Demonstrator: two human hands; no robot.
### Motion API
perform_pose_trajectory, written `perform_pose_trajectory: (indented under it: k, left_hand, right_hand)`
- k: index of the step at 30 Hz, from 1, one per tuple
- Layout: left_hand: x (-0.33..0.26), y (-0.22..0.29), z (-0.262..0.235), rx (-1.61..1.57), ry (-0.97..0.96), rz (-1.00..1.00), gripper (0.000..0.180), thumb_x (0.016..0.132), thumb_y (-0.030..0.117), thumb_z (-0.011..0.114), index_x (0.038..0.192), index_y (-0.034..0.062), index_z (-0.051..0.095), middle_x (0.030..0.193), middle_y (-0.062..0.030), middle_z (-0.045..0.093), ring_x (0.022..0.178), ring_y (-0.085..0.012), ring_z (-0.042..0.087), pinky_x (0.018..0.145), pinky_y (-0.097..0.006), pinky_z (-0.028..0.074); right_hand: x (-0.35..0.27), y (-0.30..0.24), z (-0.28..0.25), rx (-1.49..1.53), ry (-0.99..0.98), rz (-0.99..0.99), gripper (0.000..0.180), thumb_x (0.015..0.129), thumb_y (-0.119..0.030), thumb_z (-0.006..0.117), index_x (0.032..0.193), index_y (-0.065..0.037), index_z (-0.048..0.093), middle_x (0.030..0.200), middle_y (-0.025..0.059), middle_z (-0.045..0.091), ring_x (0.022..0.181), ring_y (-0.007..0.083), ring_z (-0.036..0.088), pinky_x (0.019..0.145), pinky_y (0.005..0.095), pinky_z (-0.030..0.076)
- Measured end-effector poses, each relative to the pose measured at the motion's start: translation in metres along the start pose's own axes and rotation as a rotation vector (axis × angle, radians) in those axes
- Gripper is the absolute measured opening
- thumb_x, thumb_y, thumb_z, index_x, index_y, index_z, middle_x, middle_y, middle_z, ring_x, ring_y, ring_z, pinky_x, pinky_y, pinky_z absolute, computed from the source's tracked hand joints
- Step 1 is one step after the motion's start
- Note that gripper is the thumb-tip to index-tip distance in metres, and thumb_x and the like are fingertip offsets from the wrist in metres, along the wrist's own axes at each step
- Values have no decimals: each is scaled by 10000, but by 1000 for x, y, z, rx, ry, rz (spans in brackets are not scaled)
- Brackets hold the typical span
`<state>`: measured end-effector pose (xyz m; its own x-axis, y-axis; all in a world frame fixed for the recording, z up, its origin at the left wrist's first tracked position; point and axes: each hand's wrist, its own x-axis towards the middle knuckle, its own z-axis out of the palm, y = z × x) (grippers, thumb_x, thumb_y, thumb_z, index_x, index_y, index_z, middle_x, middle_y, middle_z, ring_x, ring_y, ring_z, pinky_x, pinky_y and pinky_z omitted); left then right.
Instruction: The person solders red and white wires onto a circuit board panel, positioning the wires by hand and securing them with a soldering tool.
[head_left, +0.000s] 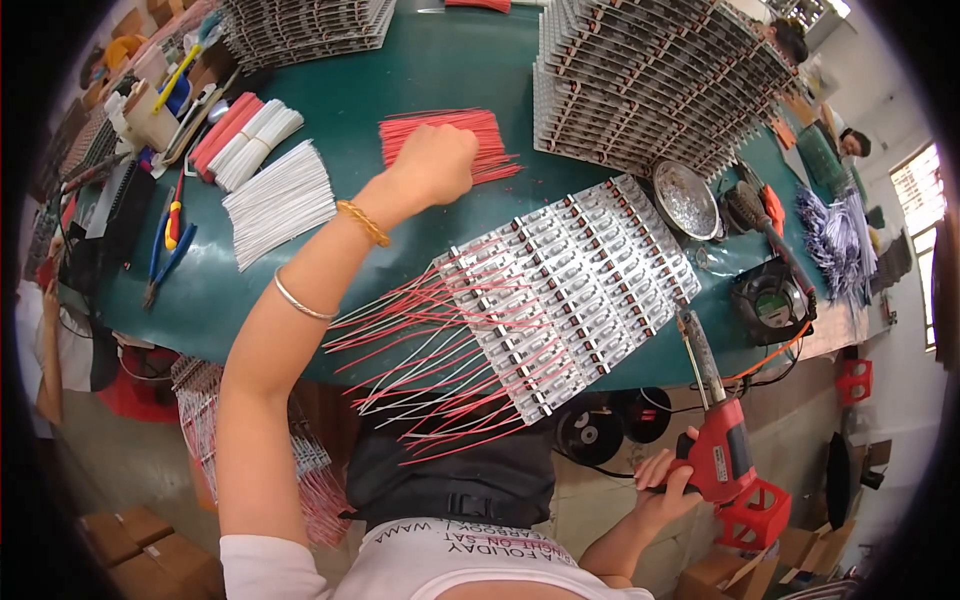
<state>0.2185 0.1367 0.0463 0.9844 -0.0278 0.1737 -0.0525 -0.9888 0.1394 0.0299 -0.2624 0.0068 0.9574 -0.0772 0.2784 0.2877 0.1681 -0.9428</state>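
Left hand (435, 165) clenched on red wires (480, 140); right hand (668, 485) grasps red soldering gun (720, 445)

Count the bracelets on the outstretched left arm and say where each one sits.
2. A gold beaded bracelet sits at the wrist, just behind the left hand that rests on the loose red wires. A thin plain silver bangle sits further down the forearm.

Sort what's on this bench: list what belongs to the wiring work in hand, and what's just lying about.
In use:
- left hand on the red wire pile
- right hand gripping the red soldering gun
- wired circuit boards

Lying about:
- white wire bundles
- blue-handled pliers
- stacked boards
- small fan
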Motion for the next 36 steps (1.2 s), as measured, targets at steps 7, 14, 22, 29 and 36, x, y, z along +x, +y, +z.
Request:
perform_pose_trajectory:
  k: [7,14,22,29,36]
  left_hand:
    - [-23,4,-67,-91,70,28,68,739,7,548,776,-11,603,773,-208,621,755,-380,594,660,-445,468]
    - [-58,41,-74,-32,44,235,47,744,20,582,777,-9,600,753,-188,612,721,-372,581,625,-406,464]
    - [-165,131,-17,-750,107,88,139,719,16,699,711,42,563,648,-60,546,598,-245,538,583,-346,386]
    - [-180,160,18,-687,203,33,180,709,11,705,722,85,541,622,11,493,558,-163,454,703,-334,307]
    - [-180,160,17,-683,176,17,179,703,6,700,719,85,541,619,11,496,565,-165,465,712,-341,314]
  right_hand:
    - [0,7,13,79,-61,-20,527,951,-359,496,1275,37,373,502,0,373,361,102,358,384,250,360]
    - [-13,1,15,135,-70,11,580,943,-421,488,1272,40,363,503,-2,384,386,111,393,396,251,380]
    - [-56,-19,0,32,-93,232,771,867,-592,509,1287,32,341,522,-32,426,401,98,416,426,244,393]
    - [-79,-17,-21,-167,-150,237,797,844,-622,517,1289,21,365,497,-34,433,402,97,427,442,242,393]
    - [-79,-15,-20,-209,-202,321,719,843,-597,543,1204,14,429,492,-20,444,406,114,435,448,260,391]
